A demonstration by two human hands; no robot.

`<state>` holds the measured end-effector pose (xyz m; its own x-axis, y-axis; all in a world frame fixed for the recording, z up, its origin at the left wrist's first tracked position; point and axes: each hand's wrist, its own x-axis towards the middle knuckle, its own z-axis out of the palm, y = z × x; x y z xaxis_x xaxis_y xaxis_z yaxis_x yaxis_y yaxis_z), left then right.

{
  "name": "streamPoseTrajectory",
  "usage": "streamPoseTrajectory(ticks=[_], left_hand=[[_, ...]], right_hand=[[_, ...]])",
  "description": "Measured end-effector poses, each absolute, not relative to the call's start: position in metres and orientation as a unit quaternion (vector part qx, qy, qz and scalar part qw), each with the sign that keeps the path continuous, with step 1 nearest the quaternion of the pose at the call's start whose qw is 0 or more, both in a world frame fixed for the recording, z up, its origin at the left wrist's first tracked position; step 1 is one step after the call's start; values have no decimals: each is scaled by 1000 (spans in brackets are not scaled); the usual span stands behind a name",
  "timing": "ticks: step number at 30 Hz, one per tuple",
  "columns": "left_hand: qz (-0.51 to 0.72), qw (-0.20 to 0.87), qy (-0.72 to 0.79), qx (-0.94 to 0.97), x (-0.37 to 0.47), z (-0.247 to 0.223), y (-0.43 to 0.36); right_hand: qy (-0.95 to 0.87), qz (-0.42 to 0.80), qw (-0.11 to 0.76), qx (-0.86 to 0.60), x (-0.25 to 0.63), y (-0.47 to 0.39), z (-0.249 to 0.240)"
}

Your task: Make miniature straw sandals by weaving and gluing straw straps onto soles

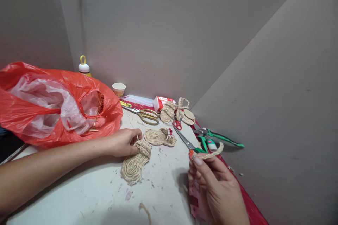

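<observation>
My left hand point(123, 143) has its fingers closed on the upper end of a small woven straw slipper point(132, 168), whose sole rests on the table. Beside it lies a second straw slipper point(156, 137) with red and white beads on its strap. Between thumb and fingers, my right hand point(220, 186) pinches a short piece of straw rope point(213, 153) that curves up to the right. Against those fingers shows a pink hot glue gun point(196, 200) with an orange tip; whether the hand also grips it I cannot tell. Green-handled scissors point(186, 140) lie just beyond.
A red plastic bag point(111, 112) fills the left side. Farther back are a paper cup point(118, 89), glue sticks point(138, 100), gold-handled scissors point(148, 116), a red and white box point(160, 103) and more straw pieces point(167, 112). Green pruning shears point(224, 137) lie by the right wall.
</observation>
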<state>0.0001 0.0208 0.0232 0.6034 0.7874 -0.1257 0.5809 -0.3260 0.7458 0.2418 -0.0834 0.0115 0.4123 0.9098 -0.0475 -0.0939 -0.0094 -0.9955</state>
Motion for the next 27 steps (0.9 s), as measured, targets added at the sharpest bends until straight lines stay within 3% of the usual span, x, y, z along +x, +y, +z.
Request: streamPoseTrajectory(ticks=[13, 18, 27], left_hand=[[197, 541, 398, 714, 12, -14, 29], [216, 552, 394, 703, 13, -18, 32], [230, 553, 386, 702, 15, -27, 34]], right_hand=[[-340, 349, 670, -560, 267, -47, 52], [-358, 303, 570, -675, 308, 35, 60], [-380, 165, 353, -839, 343, 149, 28]])
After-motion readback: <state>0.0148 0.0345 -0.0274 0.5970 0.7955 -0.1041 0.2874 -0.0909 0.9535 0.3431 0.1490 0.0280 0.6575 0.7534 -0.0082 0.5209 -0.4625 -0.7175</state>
